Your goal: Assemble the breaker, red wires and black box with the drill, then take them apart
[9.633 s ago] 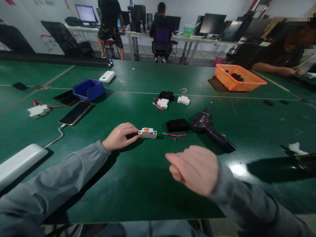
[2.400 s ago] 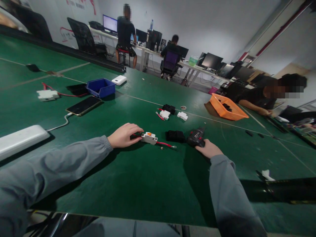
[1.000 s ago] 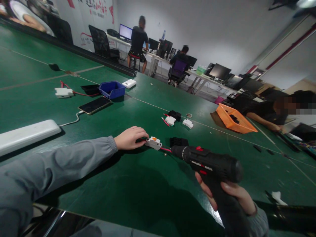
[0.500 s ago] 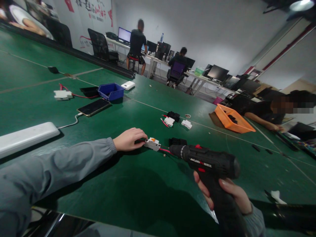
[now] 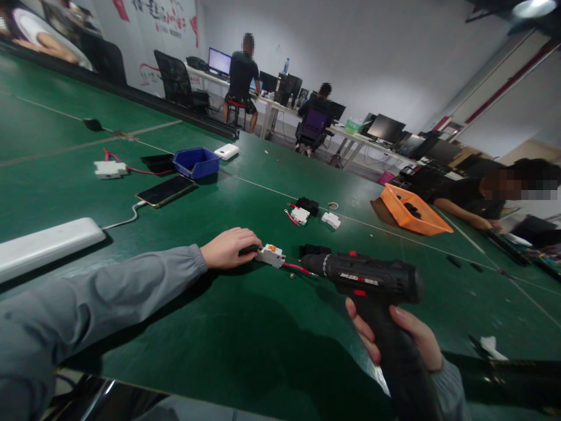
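Note:
My left hand (image 5: 232, 248) is closed on the far-left end of a small white circuit breaker (image 5: 270, 255) with an orange switch. A red wire (image 5: 298, 268) runs out of the breaker's right side along the table. Wrapped round the handle of a black cordless drill (image 5: 372, 279) is my right hand (image 5: 412, 333). The drill lies almost level, and its thin bit points left at the breaker's right side; whether the tip is inside a screw hole I cannot tell. A black part (image 5: 316, 250) sits just behind the drill's chuck.
Behind the breaker lie a second breaker with red wires (image 5: 300, 216), another white breaker (image 5: 331, 220) and a tape ring (image 5: 333, 206). An orange bin (image 5: 416, 219) stands right, near a co-worker. At left are a phone (image 5: 166, 191), a blue bin (image 5: 197, 164) and a white power strip (image 5: 48, 248).
The drill's body has risen slightly and sits more level, showing more of the red wire below the chuck. My left hand and the breaker stay in place.

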`<move>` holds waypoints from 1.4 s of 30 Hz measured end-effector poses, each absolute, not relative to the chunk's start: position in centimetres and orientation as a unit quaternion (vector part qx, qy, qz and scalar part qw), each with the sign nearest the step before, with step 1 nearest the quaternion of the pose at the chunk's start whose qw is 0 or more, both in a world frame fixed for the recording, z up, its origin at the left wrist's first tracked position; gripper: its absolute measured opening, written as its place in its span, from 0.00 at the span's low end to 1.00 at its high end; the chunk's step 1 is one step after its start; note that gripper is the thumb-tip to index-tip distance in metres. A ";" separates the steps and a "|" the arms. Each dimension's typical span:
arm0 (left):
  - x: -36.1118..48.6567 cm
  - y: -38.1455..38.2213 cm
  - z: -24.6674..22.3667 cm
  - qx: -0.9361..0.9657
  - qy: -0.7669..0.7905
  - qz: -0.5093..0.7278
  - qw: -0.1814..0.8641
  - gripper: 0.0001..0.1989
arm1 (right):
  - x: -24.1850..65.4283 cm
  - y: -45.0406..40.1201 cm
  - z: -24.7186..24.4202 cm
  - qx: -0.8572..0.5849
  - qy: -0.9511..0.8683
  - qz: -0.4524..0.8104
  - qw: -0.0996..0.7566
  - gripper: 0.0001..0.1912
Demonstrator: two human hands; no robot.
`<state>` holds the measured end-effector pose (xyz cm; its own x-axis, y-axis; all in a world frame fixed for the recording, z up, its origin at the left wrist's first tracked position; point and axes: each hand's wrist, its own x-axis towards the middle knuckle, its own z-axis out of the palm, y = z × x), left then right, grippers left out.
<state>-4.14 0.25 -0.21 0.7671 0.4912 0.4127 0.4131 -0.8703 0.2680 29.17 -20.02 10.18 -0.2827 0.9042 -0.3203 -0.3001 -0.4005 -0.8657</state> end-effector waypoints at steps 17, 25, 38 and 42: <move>-4.0 -0.1 -0.8 0.915 0.285 0.257 0.127 0.11 | 29.4 -19.3 10.0 -0.395 -0.395 0.731 0.391 0.26; -4.0 -0.1 -0.7 0.924 0.270 0.248 0.106 0.11 | 31.2 -17.8 10.0 -0.414 -0.417 0.653 0.478 0.27; -3.6 -0.5 0.0 0.936 0.249 0.248 0.029 0.17 | 40.3 -12.5 4.0 -0.878 -0.440 0.074 0.173 0.29; -3.6 -0.8 0.2 0.930 0.257 0.258 0.037 0.23 | 41.4 -12.2 3.3 -0.885 -0.439 0.096 0.120 0.32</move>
<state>-3.62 -0.83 0.20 0.7344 0.4974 0.4618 0.4589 -0.8652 0.2021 41.40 -12.24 3.33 0.5954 0.8009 -0.0636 0.7549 -0.5848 -0.2969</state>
